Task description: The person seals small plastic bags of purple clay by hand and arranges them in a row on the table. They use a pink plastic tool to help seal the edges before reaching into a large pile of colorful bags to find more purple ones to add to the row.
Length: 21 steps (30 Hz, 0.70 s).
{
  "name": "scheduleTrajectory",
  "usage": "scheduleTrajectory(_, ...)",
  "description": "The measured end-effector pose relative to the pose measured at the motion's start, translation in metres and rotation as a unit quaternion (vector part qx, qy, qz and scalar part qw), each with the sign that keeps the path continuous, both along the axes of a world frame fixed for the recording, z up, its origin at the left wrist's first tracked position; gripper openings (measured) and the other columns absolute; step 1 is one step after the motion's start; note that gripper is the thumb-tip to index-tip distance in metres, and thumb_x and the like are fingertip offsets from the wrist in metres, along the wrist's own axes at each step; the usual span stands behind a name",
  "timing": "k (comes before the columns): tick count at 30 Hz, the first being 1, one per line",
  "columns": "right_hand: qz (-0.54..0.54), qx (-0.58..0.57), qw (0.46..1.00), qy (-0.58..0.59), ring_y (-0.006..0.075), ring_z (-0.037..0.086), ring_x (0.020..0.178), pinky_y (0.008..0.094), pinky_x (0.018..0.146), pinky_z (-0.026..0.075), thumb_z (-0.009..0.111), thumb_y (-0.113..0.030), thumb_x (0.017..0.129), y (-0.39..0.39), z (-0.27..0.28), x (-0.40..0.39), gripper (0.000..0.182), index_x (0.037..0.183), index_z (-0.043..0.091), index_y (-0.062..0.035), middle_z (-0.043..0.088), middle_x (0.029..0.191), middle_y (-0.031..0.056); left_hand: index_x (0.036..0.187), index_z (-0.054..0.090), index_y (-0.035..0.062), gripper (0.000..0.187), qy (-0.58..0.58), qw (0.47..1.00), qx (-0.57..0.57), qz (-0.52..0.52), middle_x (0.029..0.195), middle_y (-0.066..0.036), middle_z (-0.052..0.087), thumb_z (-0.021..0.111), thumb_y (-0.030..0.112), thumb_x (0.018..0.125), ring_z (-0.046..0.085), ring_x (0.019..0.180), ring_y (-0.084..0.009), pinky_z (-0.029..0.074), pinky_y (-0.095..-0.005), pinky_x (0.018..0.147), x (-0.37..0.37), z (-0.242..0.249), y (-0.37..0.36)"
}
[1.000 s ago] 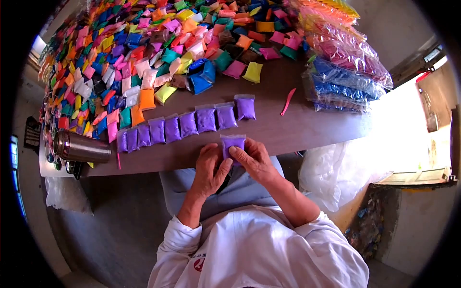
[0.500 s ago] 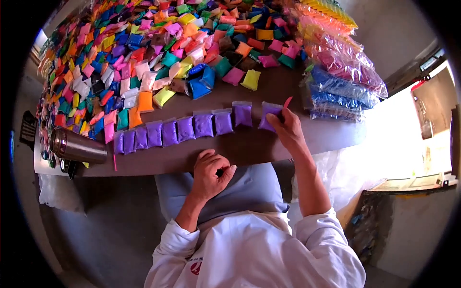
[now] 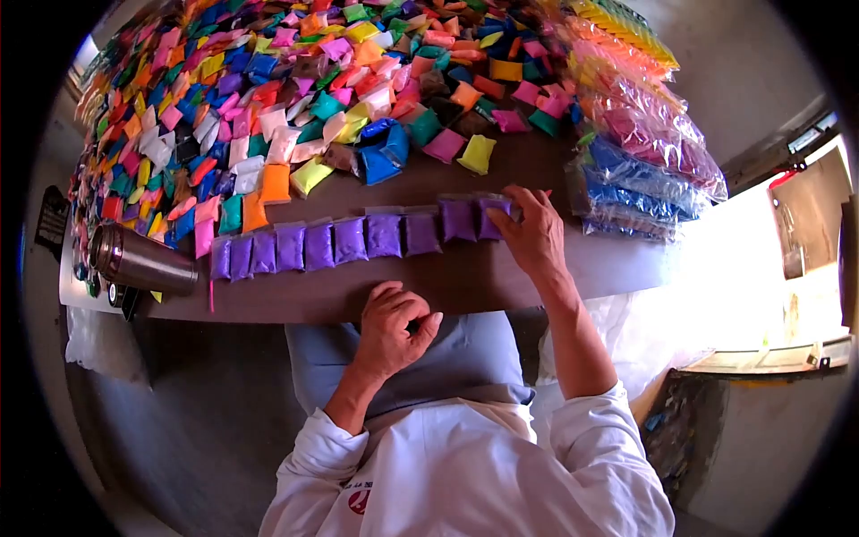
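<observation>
Well, the end purple packet (image 3: 492,220) lies on the brown tabletop (image 3: 300,300) at the right end of a slightly slanting row of purple packets (image 3: 350,240), just beside its neighbour. Of the two hands, the right hand (image 3: 535,234) touches its right side, thumb and fingers bent and partly spread; whether it pinches or merely presses, I cannot tell. The left hand (image 3: 395,327) is loosely half-curled at the near edge, thumb apart, nothing visible in it. Beyond the row spreads a heap of many-coloured packets (image 3: 268,121), with stacked clear bags (image 3: 640,157) rightward and a metal flask (image 3: 148,260) leftward.
</observation>
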State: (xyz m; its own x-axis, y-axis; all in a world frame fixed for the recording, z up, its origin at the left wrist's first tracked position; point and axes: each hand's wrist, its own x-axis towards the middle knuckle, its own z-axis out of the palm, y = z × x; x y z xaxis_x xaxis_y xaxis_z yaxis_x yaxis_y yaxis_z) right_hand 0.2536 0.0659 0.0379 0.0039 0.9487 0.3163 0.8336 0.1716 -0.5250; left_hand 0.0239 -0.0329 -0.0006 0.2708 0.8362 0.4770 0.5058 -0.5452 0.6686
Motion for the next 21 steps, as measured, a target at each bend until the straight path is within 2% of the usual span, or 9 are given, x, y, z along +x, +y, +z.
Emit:
scheduleTrajectory(5,0.066,-0.054,0.996,0.022,0.0349,0.061,0.094,0.0425,0.079,0.049,0.073,-0.03,0.081,0.003,0.002,-0.02,0.041,0.114,0.063,-0.0076,0.062,0.099,0.0154,0.07,0.057,0.0076,0.019,-0.008,1.0,0.005,0.001,0.07,-0.004,0.06,0.069,0.017,0.082,0.059,0.068,-0.024,0.044,-0.0409,0.089,0.001,-0.003,0.0)
scheduleTrajectory(7,0.117,-0.025,0.991,-0.067,0.0339,0.061,0.096,0.0417,0.081,0.049,0.072,-0.029,0.081,0.005,-0.009,-0.026,0.04,0.113,0.063,-0.0078,0.062,0.1,0.0148,0.07,0.057,0.0076,0.019,-0.004,1.0,0.009,0.005,0.07,-0.004,0.059,0.069,0.017,0.081,0.059,0.068,-0.0242,0.044,-0.0412,0.089,0.001,-0.006,0.001)
scheduleTrajectory(8,0.121,-0.025,0.99,-0.067,0.0339,0.061,0.096,0.0417,0.081,0.049,0.072,-0.029,0.081,0.006,-0.012,-0.028,0.04,0.113,0.063,-0.0078,0.062,0.1,0.0148,0.07,0.057,0.0075,0.019,-0.002,1.0,0.014,0.004,0.069,-0.004,0.059,0.069,0.017,0.081,0.059,0.068,-0.0245,0.044,-0.0416,0.089,0.0,-0.007,0.0)
scheduleTrajectory(10,0.13,-0.017,0.991,-0.016,0.0338,0.061,0.095,0.0417,0.08,0.049,0.071,-0.026,0.081,0.007,-0.014,-0.026,0.037,0.112,0.063,-0.0075,0.063,0.1,0.0143,0.07,0.057,0.0074,0.019,-0.004,1.0,0.014,0.009,0.07,-0.004,0.059,0.069,0.016,0.081,0.059,0.069,-0.0249,0.044,-0.0418,0.089,0.0,-0.006,-0.001)
scheduleTrajectory(13,0.122,-0.04,0.992,-0.002,0.0334,0.061,0.096,0.0421,0.08,0.049,0.071,-0.024,0.08,0.006,-0.012,-0.025,0.036,0.111,0.063,-0.0073,0.063,0.1,0.014,0.07,0.057,0.0072,0.019,-0.007,1.0,0.017,0.008,0.071,-0.004,0.06,0.07,0.016,0.08,0.059,0.07,-0.0255,0.044,-0.0425,0.09,0.0,-0.006,-0.001)
scheduleTrajectory(16,0.127,0.014,0.992,0.007,0.0336,0.062,0.092,0.0423,0.077,0.05,0.071,-0.02,0.08,0.001,-0.012,-0.026,0.032,0.108,0.064,-0.0067,0.063,0.098,0.0144,0.069,0.058,0.0071,0.018,-0.005,1.0,0.019,0.008,0.073,-0.005,0.061,0.07,0.015,0.079,0.06,0.072,-0.0258,0.045,-0.0432,0.091,-0.001,-0.006,-0.002)
scheduleTrajectory(19,0.112,-0.002,0.994,0.013,0.0339,0.063,0.088,0.0417,0.073,0.05,0.072,-0.018,0.08,-0.01,-0.003,-0.039,0.029,0.106,0.065,-0.0054,0.063,0.097,0.0148,0.069,0.059,0.0072,0.016,-0.004,1.0,0.017,0.015,0.074,-0.005,0.062,0.071,0.015,0.077,0.061,0.074,-0.0258,0.045,-0.0435,0.092,-0.001,-0.006,-0.003)
scheduleTrajectory(21,0.148,0.002,0.988,0.039,0.0342,0.063,0.086,0.0415,0.072,0.051,0.072,-0.017,0.08,-0.012,-0.004,-0.054,0.028,0.104,0.066,-0.005,0.063,0.097,0.0149,0.069,0.06,0.0073,0.015,-0.006,1.0,0.015,0.02,0.075,-0.005,0.063,0.072,0.014,0.075,0.062,0.074,-0.0258,0.045,-0.0436,0.092,-0.001,-0.007,-0.004)
